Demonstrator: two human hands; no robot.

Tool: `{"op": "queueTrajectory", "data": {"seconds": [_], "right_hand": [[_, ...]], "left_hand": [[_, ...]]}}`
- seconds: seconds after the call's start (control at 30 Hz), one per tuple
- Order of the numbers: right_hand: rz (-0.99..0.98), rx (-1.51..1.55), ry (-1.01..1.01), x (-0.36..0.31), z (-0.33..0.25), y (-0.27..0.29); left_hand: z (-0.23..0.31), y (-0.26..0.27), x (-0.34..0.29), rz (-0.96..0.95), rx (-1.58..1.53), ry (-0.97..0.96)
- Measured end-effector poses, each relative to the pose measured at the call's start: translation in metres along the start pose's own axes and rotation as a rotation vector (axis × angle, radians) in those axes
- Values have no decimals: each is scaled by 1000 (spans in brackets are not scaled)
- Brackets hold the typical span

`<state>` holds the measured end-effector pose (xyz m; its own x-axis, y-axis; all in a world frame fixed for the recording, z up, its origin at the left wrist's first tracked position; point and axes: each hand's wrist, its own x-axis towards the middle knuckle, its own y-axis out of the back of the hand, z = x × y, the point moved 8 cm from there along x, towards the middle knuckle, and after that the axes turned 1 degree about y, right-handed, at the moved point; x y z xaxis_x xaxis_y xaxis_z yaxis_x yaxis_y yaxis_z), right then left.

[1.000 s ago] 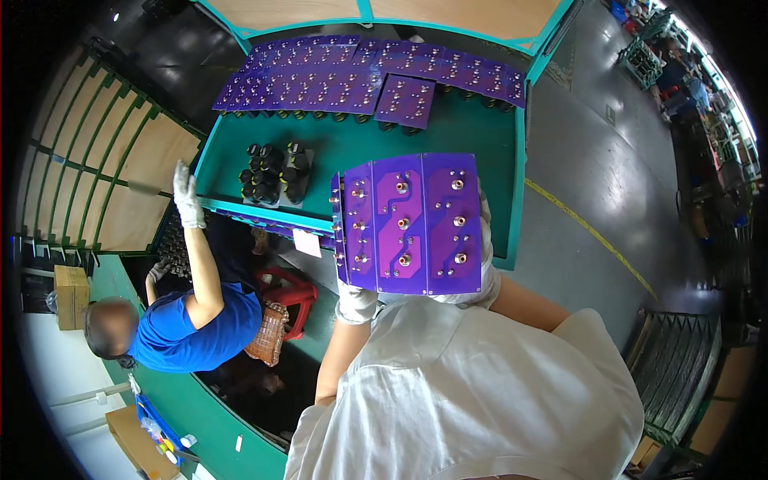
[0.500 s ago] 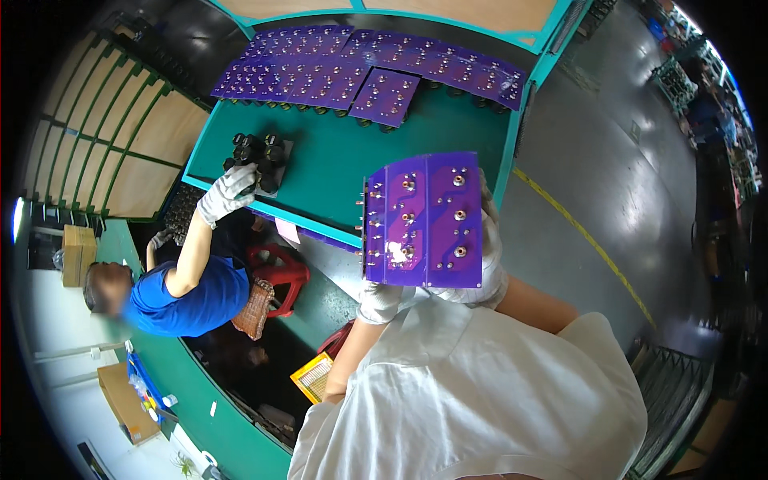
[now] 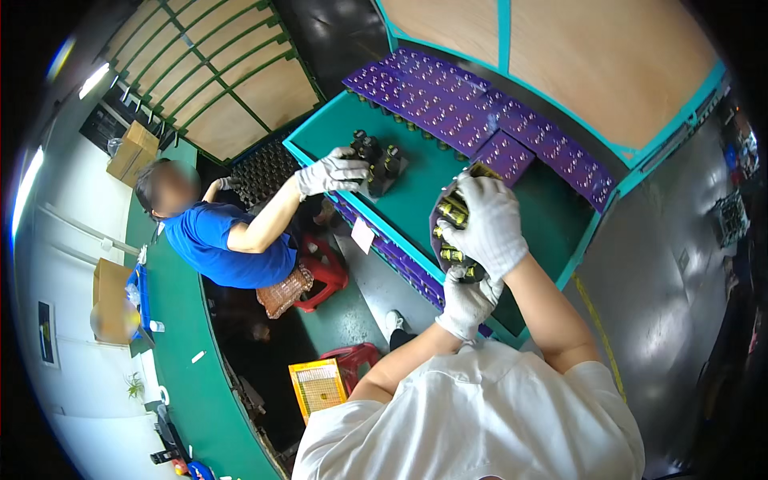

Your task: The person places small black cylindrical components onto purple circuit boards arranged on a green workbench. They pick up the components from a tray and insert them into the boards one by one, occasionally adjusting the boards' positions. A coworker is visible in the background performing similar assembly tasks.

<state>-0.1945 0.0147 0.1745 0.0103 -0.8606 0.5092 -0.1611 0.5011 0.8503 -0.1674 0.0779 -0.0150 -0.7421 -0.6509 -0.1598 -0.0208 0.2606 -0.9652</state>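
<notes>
- Gripping the component-studded board [image 3: 453, 212], you hold it tilted by the near right side of the teal tray [image 3: 424, 192].
- Your right hand [image 3: 491, 226] — fingers curled over its far end.
- Your left hand [image 3: 467, 306] — pinching its near end, some fingertips hidden.

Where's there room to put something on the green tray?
The tray is bare between the black parts and held board, and right of the right hand, up to the purple boards. Crowded: under those boards, and around the black parts, near a co-worker's hand.
</notes>
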Motion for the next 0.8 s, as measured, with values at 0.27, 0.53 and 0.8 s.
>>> {"op": "queueTrajectory", "data": {"seconds": [0.27, 0.53, 0.8], "right_hand": [[-693, -229, 133, 58, -72, -159], [-669, -251, 107, 66, -97, -173], [-417, 219, 168, 49, -79, -159]], "left_hand": [[28, 12, 0, 296, -100, -64], [43, 16, -20, -89, 282, 377], [43, -19, -48, -259, 296, 808]]}}
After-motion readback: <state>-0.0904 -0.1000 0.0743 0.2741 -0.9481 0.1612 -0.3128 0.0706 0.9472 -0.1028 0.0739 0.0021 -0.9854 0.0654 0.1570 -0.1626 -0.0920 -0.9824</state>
